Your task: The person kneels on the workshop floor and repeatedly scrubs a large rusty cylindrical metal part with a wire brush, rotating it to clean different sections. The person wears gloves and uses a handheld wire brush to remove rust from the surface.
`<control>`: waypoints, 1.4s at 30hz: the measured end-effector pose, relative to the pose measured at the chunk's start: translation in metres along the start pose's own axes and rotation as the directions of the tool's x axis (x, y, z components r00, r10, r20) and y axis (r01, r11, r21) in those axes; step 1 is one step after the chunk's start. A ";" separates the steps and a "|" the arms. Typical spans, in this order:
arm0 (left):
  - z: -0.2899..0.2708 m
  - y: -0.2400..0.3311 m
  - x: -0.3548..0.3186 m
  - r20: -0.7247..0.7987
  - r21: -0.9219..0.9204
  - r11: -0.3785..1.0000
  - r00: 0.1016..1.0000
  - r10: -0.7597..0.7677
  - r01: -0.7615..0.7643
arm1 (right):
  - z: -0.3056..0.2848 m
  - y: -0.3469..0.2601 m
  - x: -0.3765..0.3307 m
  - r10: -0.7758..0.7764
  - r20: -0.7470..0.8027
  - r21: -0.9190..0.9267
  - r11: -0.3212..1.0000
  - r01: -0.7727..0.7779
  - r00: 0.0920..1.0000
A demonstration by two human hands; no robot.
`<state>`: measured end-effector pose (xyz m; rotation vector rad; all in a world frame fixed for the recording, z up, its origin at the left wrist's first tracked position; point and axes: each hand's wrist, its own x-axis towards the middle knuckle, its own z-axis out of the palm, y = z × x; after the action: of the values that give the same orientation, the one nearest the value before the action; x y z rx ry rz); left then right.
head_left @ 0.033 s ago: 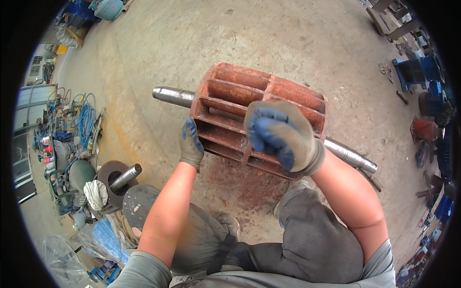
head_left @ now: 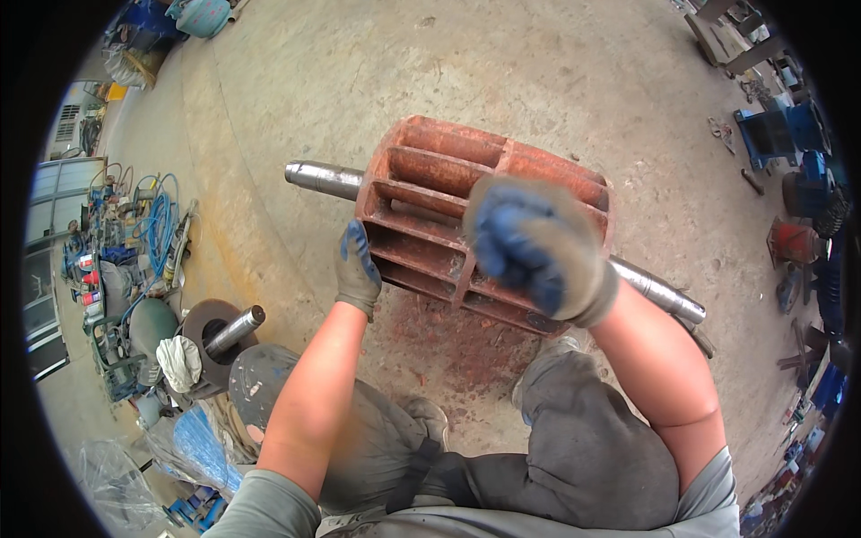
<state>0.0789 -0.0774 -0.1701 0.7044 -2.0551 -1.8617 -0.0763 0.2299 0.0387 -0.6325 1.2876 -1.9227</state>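
Observation:
A rust-red, slotted metal rotor (head_left: 430,235) lies on the concrete floor in front of me, with a bare steel shaft (head_left: 325,179) sticking out at both ends. My gloved left hand (head_left: 359,267) grips its near left edge, fingers bent over the rim. Above the rotor's right half is my gloved right hand (head_left: 538,251), curled closed and smeared by motion. Whatever it may hold is hidden by the fingers. Part of the slots lies out of sight behind this hand.
Reddish rust dust (head_left: 466,350) covers the floor between my feet. At the left stand a round flanged part with a steel shaft (head_left: 235,332), a white rag (head_left: 179,363) and coiled blue hose (head_left: 160,238). Blue machine parts (head_left: 780,134) line the right side.
My right hand has shifted slightly to the right and blurs more. The left hand and the rotor have stayed in place.

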 end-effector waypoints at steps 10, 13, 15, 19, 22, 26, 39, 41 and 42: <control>0.010 0.030 -0.002 -0.021 0.147 0.987 0.998 0.064 -0.060 | 0.014 0.001 0.018 -0.100 0.019 -0.029 0.994 0.101 0.995; 0.014 0.041 -0.003 -0.047 0.289 0.956 0.997 0.060 -0.044 | 0.010 -0.003 0.020 -0.093 -0.022 0.124 0.988 0.095 0.995; 0.018 0.044 -0.002 -0.032 0.203 0.979 0.999 0.007 0.000 | 0.009 -0.004 0.023 0.058 0.065 -0.111 0.993 -0.050 0.996; 0.024 0.045 0.008 -0.035 -0.175 0.981 0.995 -0.092 0.085 | 0.012 -0.007 0.029 -0.061 0.157 -0.131 0.988 0.082 0.986; 0.020 0.047 0.007 -0.044 0.274 0.957 0.993 0.108 -0.092 | 0.016 -0.010 0.032 -0.121 0.162 -0.054 0.990 0.131 0.979; 0.020 0.046 0.006 -0.020 0.097 0.995 1.000 0.024 -0.022 | 0.011 0.004 0.034 0.070 0.190 -0.212 0.977 -0.029 0.979; 0.020 0.033 0.007 -0.071 0.015 0.999 0.996 0.045 -0.044 | -0.002 0.027 0.035 -0.241 0.230 -0.018 0.968 0.252 0.943; 0.020 0.033 0.005 -0.052 0.120 0.988 0.993 0.103 -0.096 | -0.002 0.028 0.033 -0.113 0.242 -0.058 0.990 0.130 0.964; 0.020 0.033 0.005 -0.036 0.104 0.991 0.996 0.086 -0.082 | -0.002 0.027 0.031 -0.049 0.237 -0.090 0.993 0.072 0.970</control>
<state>0.0586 -0.0616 -0.1406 0.6631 -2.1326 -1.6935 -0.0886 0.1997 0.0128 -0.9291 1.2288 -1.7791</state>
